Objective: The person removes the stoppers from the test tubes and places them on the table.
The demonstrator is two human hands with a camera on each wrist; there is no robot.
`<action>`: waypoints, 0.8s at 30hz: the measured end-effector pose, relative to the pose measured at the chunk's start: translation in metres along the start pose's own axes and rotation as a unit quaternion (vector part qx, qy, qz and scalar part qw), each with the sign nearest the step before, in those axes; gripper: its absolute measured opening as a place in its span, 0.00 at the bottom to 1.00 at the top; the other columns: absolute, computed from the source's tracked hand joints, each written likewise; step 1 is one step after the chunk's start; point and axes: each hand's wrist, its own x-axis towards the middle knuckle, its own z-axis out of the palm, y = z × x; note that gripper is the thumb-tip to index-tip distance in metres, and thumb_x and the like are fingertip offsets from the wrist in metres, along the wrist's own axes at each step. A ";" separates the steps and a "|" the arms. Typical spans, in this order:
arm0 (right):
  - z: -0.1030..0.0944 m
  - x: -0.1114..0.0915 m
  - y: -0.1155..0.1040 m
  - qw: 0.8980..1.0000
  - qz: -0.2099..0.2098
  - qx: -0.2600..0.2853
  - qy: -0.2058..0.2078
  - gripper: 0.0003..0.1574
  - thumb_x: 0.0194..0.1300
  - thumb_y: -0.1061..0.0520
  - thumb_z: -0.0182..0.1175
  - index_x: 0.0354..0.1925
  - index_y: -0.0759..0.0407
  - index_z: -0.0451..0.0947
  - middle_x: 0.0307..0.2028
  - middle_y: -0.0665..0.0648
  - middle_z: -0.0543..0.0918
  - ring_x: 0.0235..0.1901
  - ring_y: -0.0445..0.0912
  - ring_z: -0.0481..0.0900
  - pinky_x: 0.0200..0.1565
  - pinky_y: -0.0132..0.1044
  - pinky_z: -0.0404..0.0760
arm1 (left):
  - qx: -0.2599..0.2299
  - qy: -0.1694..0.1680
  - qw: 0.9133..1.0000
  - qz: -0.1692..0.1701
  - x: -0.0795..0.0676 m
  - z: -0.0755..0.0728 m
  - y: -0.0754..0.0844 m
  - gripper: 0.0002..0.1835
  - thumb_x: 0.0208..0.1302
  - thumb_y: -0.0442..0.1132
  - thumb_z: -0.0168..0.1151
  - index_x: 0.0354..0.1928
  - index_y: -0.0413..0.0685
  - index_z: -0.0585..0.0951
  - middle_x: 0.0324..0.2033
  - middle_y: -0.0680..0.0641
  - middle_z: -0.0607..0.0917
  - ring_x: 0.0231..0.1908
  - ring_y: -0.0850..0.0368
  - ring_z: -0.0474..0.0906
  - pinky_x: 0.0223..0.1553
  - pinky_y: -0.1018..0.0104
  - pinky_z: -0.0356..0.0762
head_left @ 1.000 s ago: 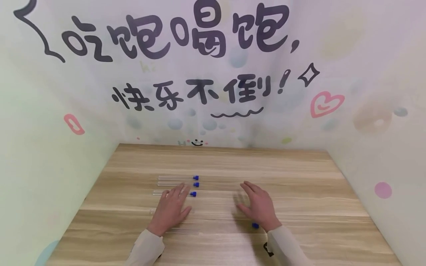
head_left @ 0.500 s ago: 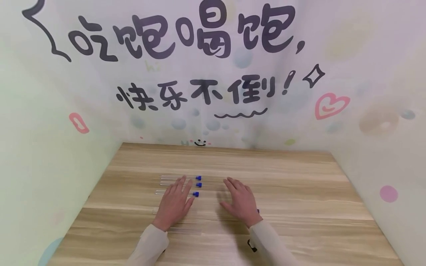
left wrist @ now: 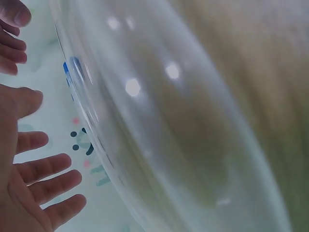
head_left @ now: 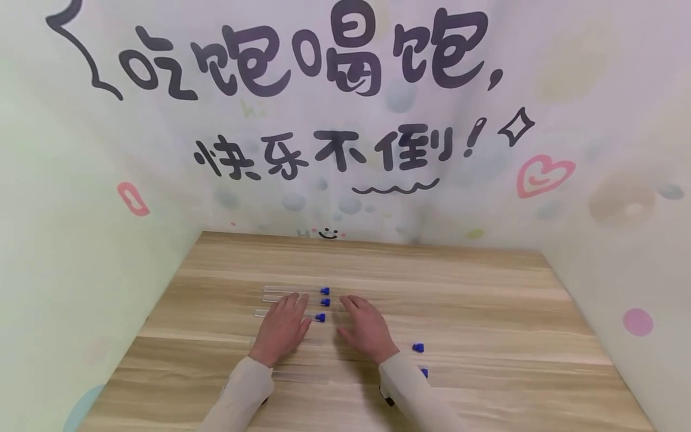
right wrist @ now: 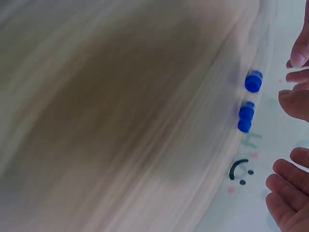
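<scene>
My left hand (head_left: 282, 329) lies over the clear tubes at the left of the table, fingers extended and nothing gripped. Three of these tubes (head_left: 260, 313) carry blue caps (head_left: 321, 318) pointing right; the hand hides part of their length. To the right of those caps is my right hand (head_left: 369, 329), its fingers loosely extended and holding nothing. Faint clear tubes (head_left: 302, 377) without visible caps lie nearer me. Close to the left wrist camera, one clear tube (left wrist: 159, 121) looms large. Both palms face inward in the wrist views.
Two loose-looking blue caps (head_left: 418, 347) sit on the wooden table (head_left: 486, 300) right of my right forearm, the lower one partly covered by the sleeve (head_left: 415, 390). A white wall (head_left: 345, 207) with black lettering rises behind the table's far edge.
My right hand has moved left towards my left hand, uncovering the blue caps on the right. The left hand stays over the tubes. The whole head view has shifted slightly.
</scene>
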 end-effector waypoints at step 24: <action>0.027 0.016 -0.017 0.999 0.005 -0.013 -0.048 0.29 0.55 0.51 0.69 0.53 0.61 0.77 0.49 0.58 0.83 0.49 0.50 0.81 0.51 0.41 0.80 | 0.011 -0.050 0.998 0.020 0.003 0.002 -0.009 0.07 0.56 0.27 0.63 0.37 0.42 0.78 0.30 0.45 0.79 0.33 0.50 0.77 0.31 0.59 0.80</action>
